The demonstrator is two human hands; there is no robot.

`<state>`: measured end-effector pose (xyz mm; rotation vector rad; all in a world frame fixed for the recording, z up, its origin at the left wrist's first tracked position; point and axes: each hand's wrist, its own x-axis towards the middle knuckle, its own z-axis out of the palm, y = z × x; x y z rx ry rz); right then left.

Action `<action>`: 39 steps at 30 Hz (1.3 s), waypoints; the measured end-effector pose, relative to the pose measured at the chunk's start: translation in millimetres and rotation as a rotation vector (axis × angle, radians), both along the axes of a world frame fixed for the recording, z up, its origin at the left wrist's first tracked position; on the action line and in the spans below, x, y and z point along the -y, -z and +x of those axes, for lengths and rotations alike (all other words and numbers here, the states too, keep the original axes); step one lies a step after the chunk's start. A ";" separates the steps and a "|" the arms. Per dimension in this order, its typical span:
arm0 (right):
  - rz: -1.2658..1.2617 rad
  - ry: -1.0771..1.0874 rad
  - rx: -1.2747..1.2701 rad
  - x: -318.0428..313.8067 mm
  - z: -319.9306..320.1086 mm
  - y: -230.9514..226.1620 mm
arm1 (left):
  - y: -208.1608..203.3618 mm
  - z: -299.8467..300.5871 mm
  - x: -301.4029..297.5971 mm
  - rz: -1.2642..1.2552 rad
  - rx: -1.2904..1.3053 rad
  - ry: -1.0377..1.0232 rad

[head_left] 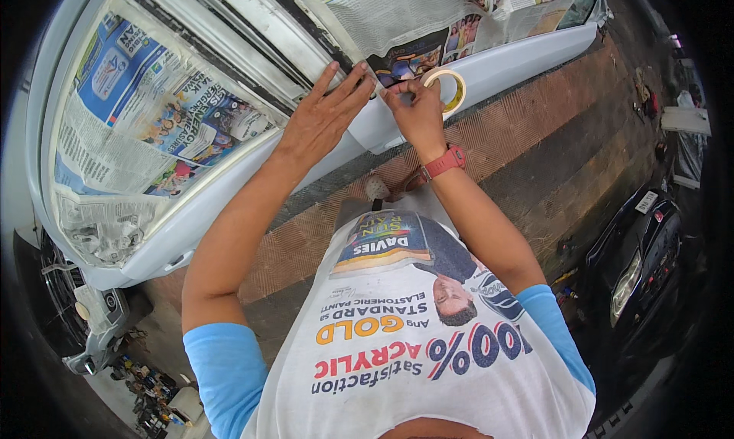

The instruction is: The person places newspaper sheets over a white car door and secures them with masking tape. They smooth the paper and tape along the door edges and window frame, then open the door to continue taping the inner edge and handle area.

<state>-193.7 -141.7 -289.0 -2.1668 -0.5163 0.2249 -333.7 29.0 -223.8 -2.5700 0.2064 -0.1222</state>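
My left hand (pixel 325 118) lies with fingers stretched out along the door frame of a pale car (pixel 505 72), at the dark edge of the pillar. Close to its right, my right hand (pixel 419 121) is closed, thumb and fingertips pinched together near that same edge. A roll of masking tape (pixel 462 91) sits against the outer side of my right hand. Whether a strip of tape is between the fingertips is too small to tell. Newspaper sheets (pixel 145 121) cover the window opening on the left. More newspaper (pixel 405 18) masks the opening ahead on the right.
Below the car body runs a brown patterned tile floor (pixel 527 133), with my shoe (pixel 376 186) on it. A dark car (pixel 638 263) stands at the right. At the lower left are a grey vehicle part (pixel 103 328) and a clutter of small items (pixel 149 389).
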 end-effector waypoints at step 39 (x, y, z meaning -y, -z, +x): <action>0.658 0.027 -0.820 97.3 -21.3 -28.2 | -17.3 15.6 22.6 -0.039 -0.104 -0.010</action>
